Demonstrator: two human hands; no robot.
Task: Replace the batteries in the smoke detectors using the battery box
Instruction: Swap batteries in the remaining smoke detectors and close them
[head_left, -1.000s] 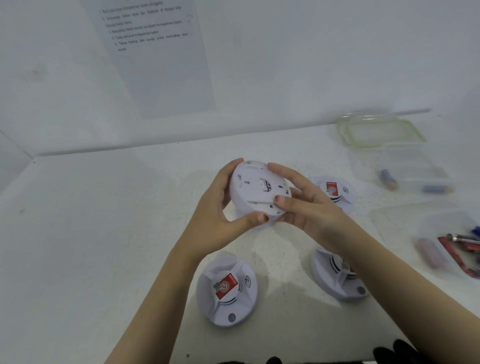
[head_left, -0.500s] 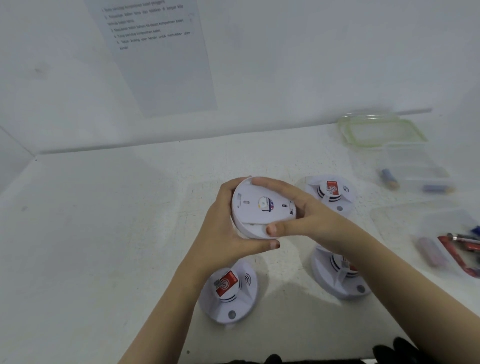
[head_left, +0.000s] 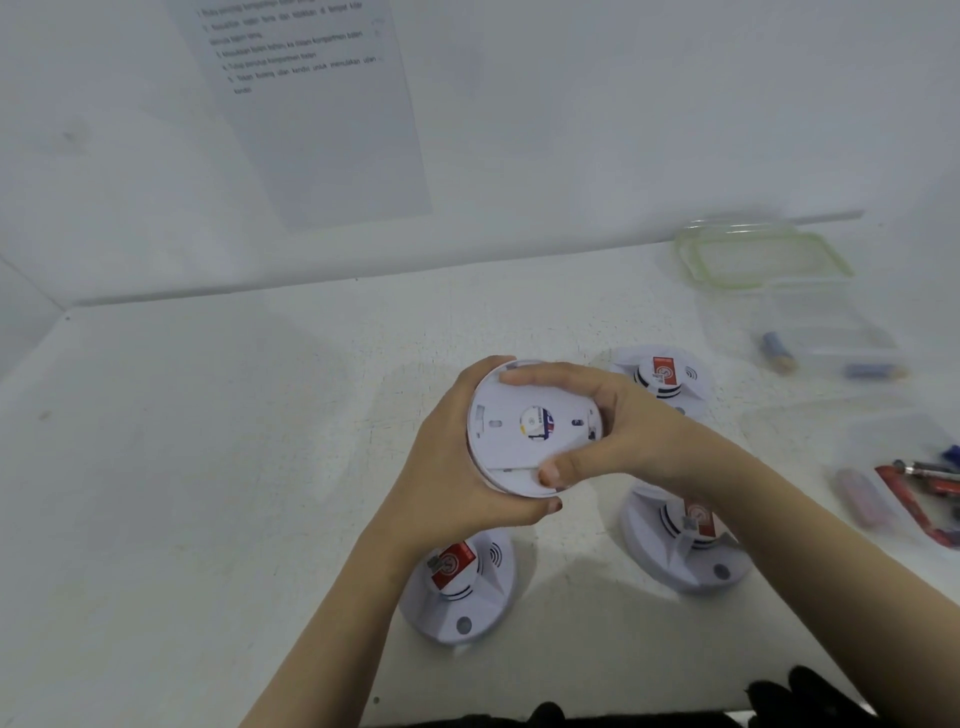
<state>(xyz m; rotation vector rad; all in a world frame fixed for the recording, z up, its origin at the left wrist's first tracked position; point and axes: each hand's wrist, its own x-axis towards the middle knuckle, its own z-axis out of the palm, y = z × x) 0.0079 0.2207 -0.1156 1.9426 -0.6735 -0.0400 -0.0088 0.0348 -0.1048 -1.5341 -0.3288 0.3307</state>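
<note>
A printed sheet of numbered instructions hangs on the white wall above a speckled white tabletop; something dark shows at the table's near edge, too cut off to identify

Wall sheet print unreadable; near-right detector partly hidden.

Smoke detectors, four: held detector gripped by left hand and right hand, plus three on the counter, namely near-left detector, near-right detector and far detector. Clear boxes, two: farther box with two batteries, nearer box with blurred pink, red and blue pieces, number not legible. Green-rimmed lid, one; printed sheet on the wall, one.
</note>
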